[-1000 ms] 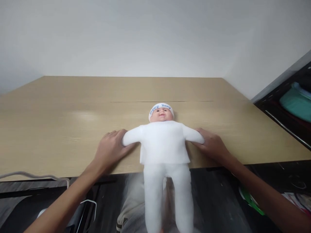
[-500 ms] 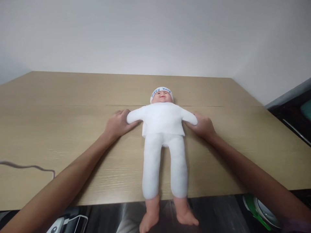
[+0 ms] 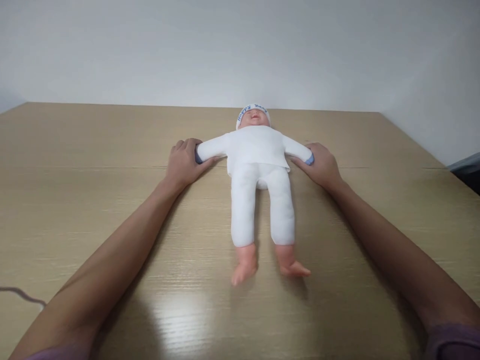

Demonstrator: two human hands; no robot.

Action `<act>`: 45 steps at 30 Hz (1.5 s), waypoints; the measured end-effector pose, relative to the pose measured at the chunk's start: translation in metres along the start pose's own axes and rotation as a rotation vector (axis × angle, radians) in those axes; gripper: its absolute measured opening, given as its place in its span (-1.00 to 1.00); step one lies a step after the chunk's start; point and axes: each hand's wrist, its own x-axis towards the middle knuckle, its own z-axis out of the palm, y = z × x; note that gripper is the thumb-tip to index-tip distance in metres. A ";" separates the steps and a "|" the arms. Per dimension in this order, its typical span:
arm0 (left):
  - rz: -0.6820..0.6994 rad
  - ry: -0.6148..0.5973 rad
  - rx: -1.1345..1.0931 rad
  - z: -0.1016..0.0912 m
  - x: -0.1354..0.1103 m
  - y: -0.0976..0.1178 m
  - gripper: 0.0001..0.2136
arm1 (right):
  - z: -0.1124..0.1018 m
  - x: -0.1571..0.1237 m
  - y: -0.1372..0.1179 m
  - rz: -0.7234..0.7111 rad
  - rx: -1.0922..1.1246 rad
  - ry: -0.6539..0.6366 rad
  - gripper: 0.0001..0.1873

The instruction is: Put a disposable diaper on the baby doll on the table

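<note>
A baby doll point(image 3: 258, 147) lies on its back on the wooden table, head toward the wall and feet toward me. It wears a white top, white trousers and a white cap point(image 3: 243, 114) with blue lettering; its feet are bare. My left hand point(image 3: 184, 162) is closed round the end of the doll's sleeve on the left, thumb underneath along the arm. On the other side my right hand point(image 3: 320, 162) grips the opposite sleeve end. Blue cuffs show at both sleeve ends. The doll's hands are hidden in my grasp.
The light wood table point(image 3: 195, 240) runs back to a pale wall point(image 3: 232, 50), with a thin seam across it. A cord point(image 3: 22, 294) lies at the left, partly behind my forearm. Something dark point(image 3: 468, 170) stands beyond the table's right edge.
The doll has slid away from me toward the wall with both hands holding its sleeves. Its feet, earlier past the near table edge, now lie over the tabletop. My view has shifted too.
</note>
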 end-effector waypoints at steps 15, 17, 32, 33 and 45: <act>-0.051 -0.044 -0.075 0.000 -0.014 -0.017 -0.47 | 0.010 -0.008 0.030 -0.036 0.022 0.008 -0.25; -0.069 -0.052 -0.079 -0.001 -0.017 -0.017 -0.47 | 0.011 -0.011 0.030 -0.005 0.016 -0.010 -0.28; -0.130 -0.020 -0.118 -0.013 -0.060 -0.002 -0.48 | 0.014 -0.061 0.007 0.276 -0.070 0.126 -0.23; -0.145 -0.018 -0.114 -0.014 -0.064 0.000 -0.48 | 0.013 -0.065 0.003 0.280 -0.071 0.112 -0.24; -0.204 -0.079 -0.125 -0.020 -0.084 0.008 -0.33 | 0.002 -0.082 -0.017 0.308 -0.038 -0.031 -0.19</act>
